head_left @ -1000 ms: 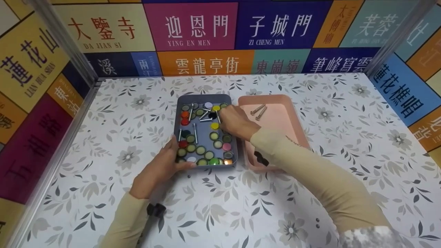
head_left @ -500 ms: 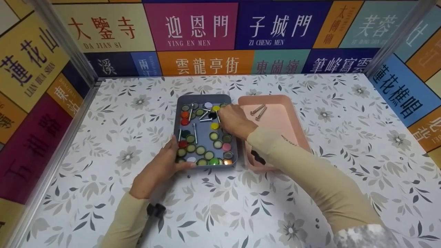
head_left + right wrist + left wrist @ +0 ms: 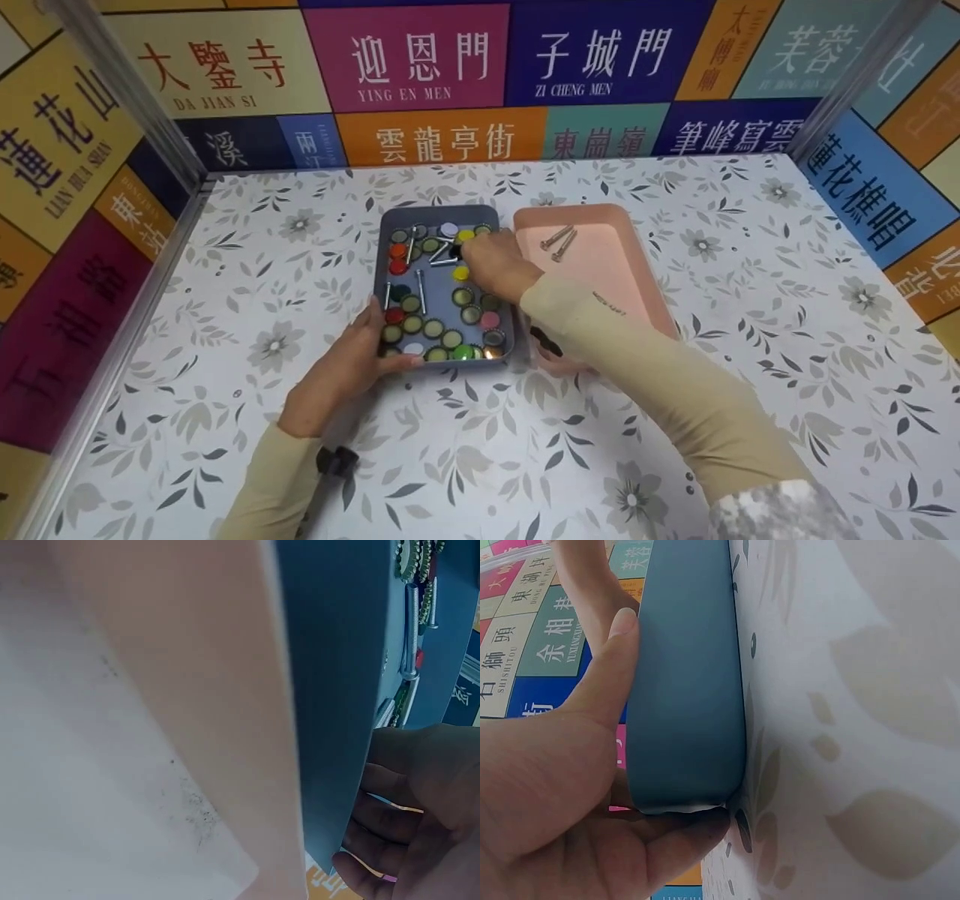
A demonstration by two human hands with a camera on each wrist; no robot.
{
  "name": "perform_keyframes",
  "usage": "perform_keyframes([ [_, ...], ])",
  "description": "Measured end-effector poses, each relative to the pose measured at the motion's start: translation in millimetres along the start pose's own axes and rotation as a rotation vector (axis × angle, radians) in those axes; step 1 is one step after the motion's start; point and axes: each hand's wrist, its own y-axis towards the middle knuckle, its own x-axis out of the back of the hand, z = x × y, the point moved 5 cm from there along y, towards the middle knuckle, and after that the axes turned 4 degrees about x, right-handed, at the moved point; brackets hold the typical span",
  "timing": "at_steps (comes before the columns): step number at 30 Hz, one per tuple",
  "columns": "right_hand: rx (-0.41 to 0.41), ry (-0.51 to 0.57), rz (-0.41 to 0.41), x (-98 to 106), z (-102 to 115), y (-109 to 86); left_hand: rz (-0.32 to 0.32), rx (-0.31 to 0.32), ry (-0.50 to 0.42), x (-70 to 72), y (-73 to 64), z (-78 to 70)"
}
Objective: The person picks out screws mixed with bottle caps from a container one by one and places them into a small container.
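Note:
A blue-grey tray (image 3: pixel 441 213) holds many bottle caps (image 3: pixel 433 328) in several colours and several silver bolts (image 3: pixel 421 292). My left hand (image 3: pixel 337 379) grips its near left corner, thumb along the near rim; the left wrist view shows fingers round the tray's side (image 3: pixel 686 682). Over the far right part of the tray is my right hand (image 3: pixel 496 262), bent down among caps and bolts near a yellow cap (image 3: pixel 460 274). In the right wrist view its fingers (image 3: pixel 379 829) are curled beside the grey wall; what its fingertips hold is hidden, so I cannot tell.
A pink tray (image 3: pixel 646 274) stands close at the right of the grey one, with two bolts (image 3: pixel 564 245) lying near its far end. My right forearm (image 3: pixel 637 360) crosses over it. Printed panels (image 3: pixel 442 135) enclose the flower-patterned table (image 3: pixel 300 285) at the back and sides.
The head view has shifted slightly. My right hand has moved a little left within the grey tray, covering the bolt that showed beside it. My left hand keeps its grip.

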Motion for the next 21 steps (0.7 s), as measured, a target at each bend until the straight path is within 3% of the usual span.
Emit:
perform_keyframes([
  [11,-0.036,0.036,-0.052,-5.0,1.4,0.9,0.011,0.019,-0.004,2.0,-1.6,2.1],
  [21,-0.077,-0.002,-0.076,-7.6,0.0,2.7,0.015,0.027,0.002,-0.4,0.2,-0.3],
])
